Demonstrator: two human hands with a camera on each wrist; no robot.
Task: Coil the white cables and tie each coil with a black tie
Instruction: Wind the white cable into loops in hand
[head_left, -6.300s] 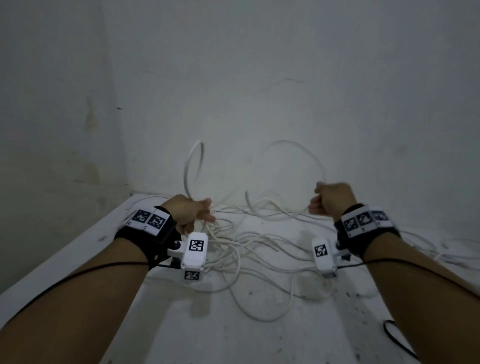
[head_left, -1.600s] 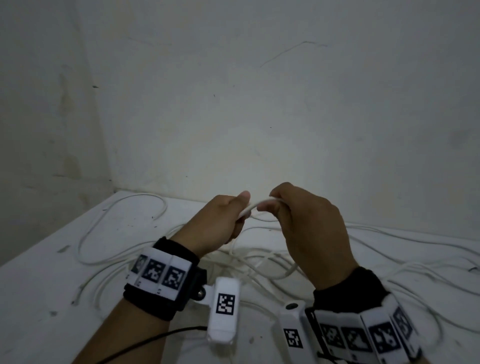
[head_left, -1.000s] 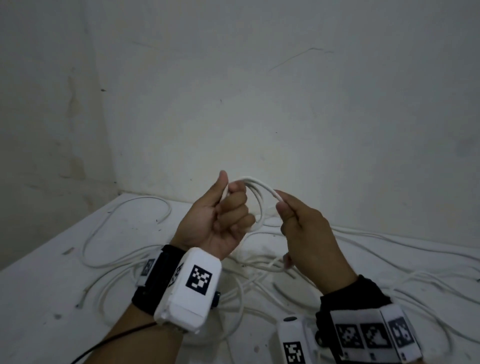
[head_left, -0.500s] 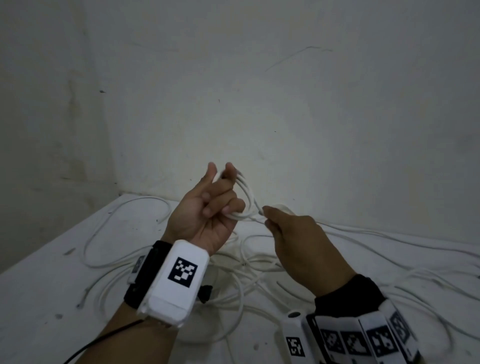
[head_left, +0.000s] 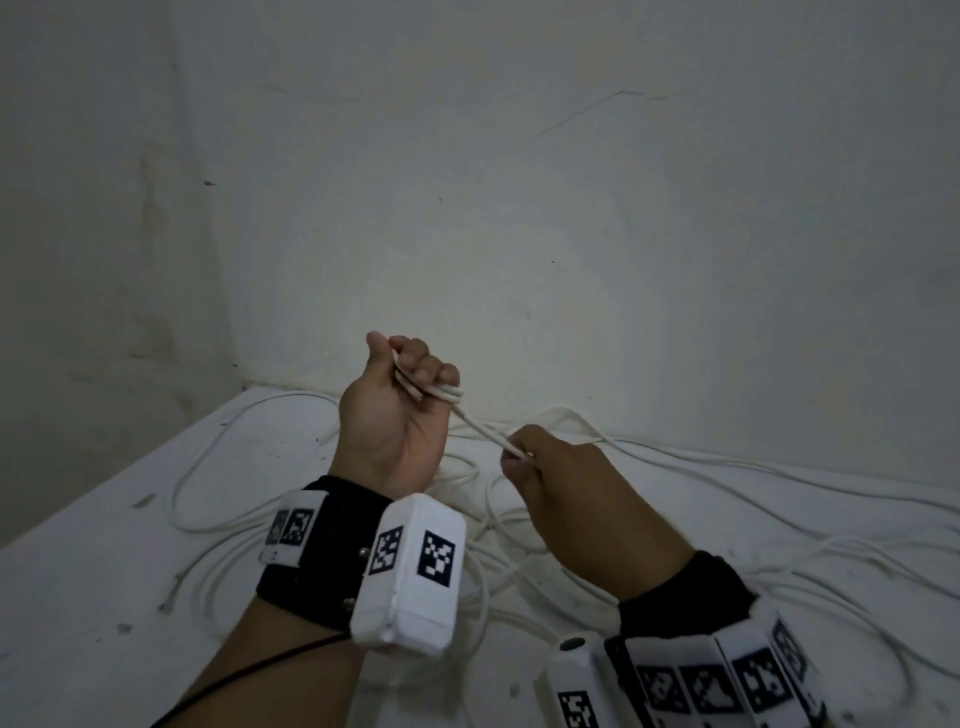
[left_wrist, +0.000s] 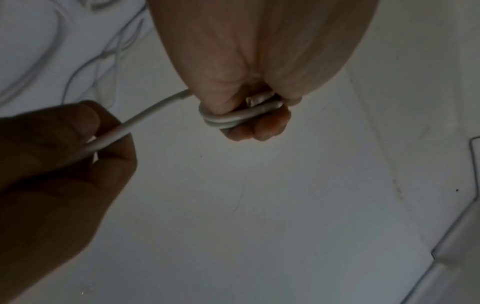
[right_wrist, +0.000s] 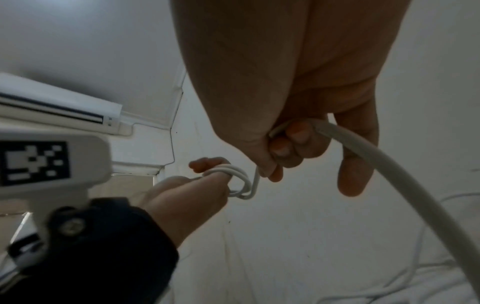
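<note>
White cable (head_left: 480, 428) is stretching taut across the centre of the head view, running from the left hand (head_left: 397, 415) down to the right hand (head_left: 582, 499). Left fingers (left_wrist: 262, 127) are curling round a small coil (left_wrist: 226, 119) of a few turns, raised above the desk (head_left: 104, 571). Right fingers (right_wrist: 288, 144) are pinching the strand just beside that coil, with the cable passing on through the palm toward the lower right. More loose cables (head_left: 779, 499) are lying tangled over the desk beneath both wrists, against a pale wall (head_left: 519, 182).
</note>
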